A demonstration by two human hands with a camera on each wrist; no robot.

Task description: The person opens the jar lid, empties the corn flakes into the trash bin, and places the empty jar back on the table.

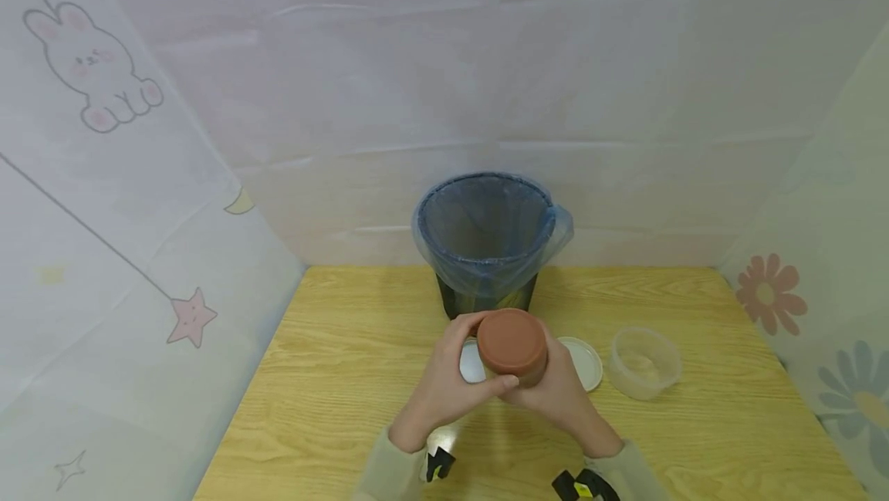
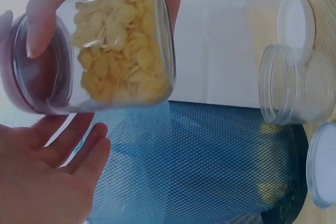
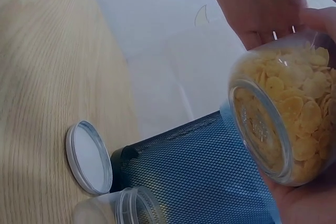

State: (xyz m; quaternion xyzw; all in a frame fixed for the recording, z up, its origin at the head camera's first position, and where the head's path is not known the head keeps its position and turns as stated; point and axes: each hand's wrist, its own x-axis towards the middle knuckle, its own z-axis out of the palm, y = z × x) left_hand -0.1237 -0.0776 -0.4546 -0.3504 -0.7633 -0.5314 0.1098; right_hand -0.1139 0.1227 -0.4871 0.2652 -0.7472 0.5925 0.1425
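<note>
A clear jar (image 2: 123,51) full of yellow flakes, capped with a brown lid (image 1: 512,340), is held up between both hands in front of the mesh bin. My left hand (image 1: 439,381) holds the lid, thumb on its near edge and index finger round the far side; its other fingers hang loose in the left wrist view. My right hand (image 1: 559,393) grips the jar's body from the right. On the table behind, a white lid (image 3: 89,157) lies beside an uncovered clear jar (image 2: 299,85), which the hands hide in the head view.
A dark mesh bin (image 1: 454,299) with a blue plastic liner (image 1: 486,273) stands at the table's back edge. Another white lid (image 1: 582,363) and a clear round tub (image 1: 644,363) sit to the right on the wooden table (image 1: 312,393). Printed sheets line the walls.
</note>
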